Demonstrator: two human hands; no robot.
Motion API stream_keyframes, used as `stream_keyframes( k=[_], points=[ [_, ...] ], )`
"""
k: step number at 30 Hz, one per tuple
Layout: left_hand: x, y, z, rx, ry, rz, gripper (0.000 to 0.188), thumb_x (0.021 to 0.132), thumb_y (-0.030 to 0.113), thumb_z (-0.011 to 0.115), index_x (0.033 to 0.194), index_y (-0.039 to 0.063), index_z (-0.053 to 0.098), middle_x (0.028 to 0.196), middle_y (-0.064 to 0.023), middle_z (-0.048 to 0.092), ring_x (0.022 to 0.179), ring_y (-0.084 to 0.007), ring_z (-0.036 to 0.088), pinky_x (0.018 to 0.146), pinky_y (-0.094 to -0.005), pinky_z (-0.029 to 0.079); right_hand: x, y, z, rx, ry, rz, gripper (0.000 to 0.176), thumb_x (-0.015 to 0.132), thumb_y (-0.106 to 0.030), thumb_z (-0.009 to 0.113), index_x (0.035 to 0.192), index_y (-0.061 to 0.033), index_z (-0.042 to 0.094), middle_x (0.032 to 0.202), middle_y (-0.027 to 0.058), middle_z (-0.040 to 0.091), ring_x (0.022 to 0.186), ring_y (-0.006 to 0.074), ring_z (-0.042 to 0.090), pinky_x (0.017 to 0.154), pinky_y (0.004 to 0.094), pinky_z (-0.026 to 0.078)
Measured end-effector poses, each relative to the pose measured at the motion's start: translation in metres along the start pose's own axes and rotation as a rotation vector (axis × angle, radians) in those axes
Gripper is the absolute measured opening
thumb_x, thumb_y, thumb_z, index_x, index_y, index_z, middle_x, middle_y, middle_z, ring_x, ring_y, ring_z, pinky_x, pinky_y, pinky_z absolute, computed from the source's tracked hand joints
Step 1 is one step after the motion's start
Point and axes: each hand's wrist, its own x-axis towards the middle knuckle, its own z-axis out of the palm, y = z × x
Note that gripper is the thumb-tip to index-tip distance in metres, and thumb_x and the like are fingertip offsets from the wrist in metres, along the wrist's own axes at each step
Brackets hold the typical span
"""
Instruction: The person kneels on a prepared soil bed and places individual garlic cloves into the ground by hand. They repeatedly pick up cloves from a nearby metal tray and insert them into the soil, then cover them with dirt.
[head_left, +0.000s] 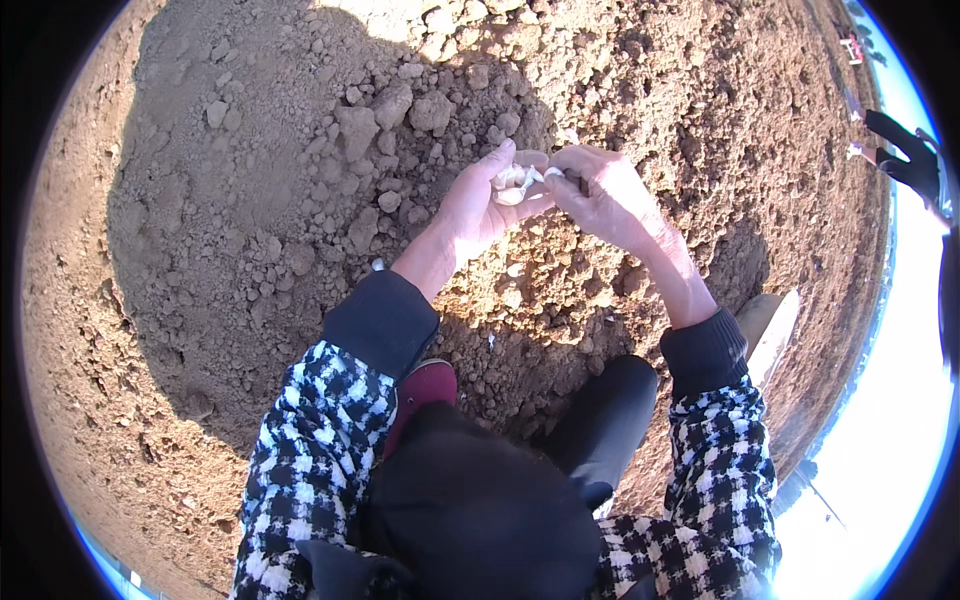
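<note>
Several pale garlic cloves (511, 186) with bits of white papery skin lie in the upturned palm of my left hand (480, 199), its fingers partly curled under them. My right hand (604, 195) meets the left fingertips and pinches one small whitish clove (553, 172) between thumb and fingers. Both hands are above loose brown soil (555, 255). A pale piece like a clove (378, 265) lies on the ground beside my left wrist, and a few small pale bits show on the soil below the hands.
Large dirt clods (356, 131) lie in shadow beyond my left hand. A maroon shoe (427, 386) and a dark-clad knee (622, 397) are close below. A rounded pale object (769, 330) is by my right sleeve. Another person (907, 157) is at the far right.
</note>
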Motion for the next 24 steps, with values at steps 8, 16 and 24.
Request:
stream_keyframes(
  k=[8,16,24],
  points=[
    [0.004,0.01,-0.011,0.027,-0.046,-0.118,0.042,0.099,0.04,0.045,0.114,0.003,0.06,0.112,-0.0154,0.065,0.094,-0.0197,0.062,0.07,-0.0317,0.049,0.077,0.109,-0.021,0.23,0.507,0.459,0.028,0.089,-0.021,0.066,0.099,0.0043,0.064,0.075,0.0098,0.068,0.062,0.0097,0.065,0.056,0.0244,0.053],
    [0.007,0.004,-0.014,0.014,-0.084,-0.096,0.044,0.098,0.043,0.047,0.115,0.005,0.062,0.114,-0.0132,0.064,0.091,-0.0169,0.059,0.069,-0.0293,0.047,0.101,0.151,0.01,-0.336,0.483,0.255,0.009,0.08,-0.014,0.059,0.083,-0.0067,0.064,0.086,0.0146,0.065,0.082,0.032,0.064,0.076,0.0397,0.052],
    [0.012,0.004,-0.013,-0.025,-0.098,-0.106,0.057,0.101,0.045,0.037,0.132,-0.001,0.05,0.127,-0.0193,0.059,0.11,-0.0284,0.061,0.075,-0.0313,0.052,0.107,0.138,-0.009,-0.116,0.317,0.507,0.026,0.09,-0.028,0.058,0.098,-0.0057,0.071,0.092,0.0158,0.07,0.085,0.0289,0.068,0.082,0.0378,0.052]
  ],
)
